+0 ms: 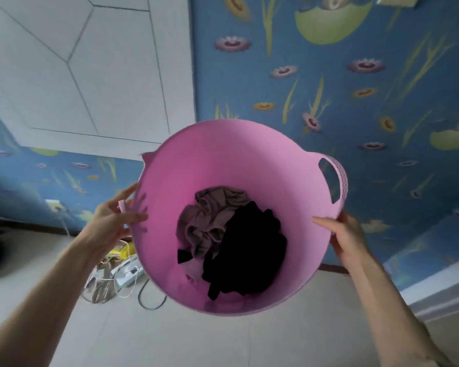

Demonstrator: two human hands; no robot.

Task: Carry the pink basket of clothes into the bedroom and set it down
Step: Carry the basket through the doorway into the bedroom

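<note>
I hold a round pink basket (223,154) in front of me, above the floor, and look down into it. Inside lie crumpled clothes: a brown-grey garment (210,215) and a black one (249,247). My left hand (112,221) grips the basket's left rim, thumb inside the wall. On the right rim sits my right hand (342,239), just below the loop handle (337,178). The basket tilts slightly toward me.
A tangle of cables, a white power strip (127,274) and a yellow item (119,251) lie on the pale floor under the basket's left side. Blue flowered wallpaper (329,88) covers the walls ahead. A white panelled door (77,75) stands at the left.
</note>
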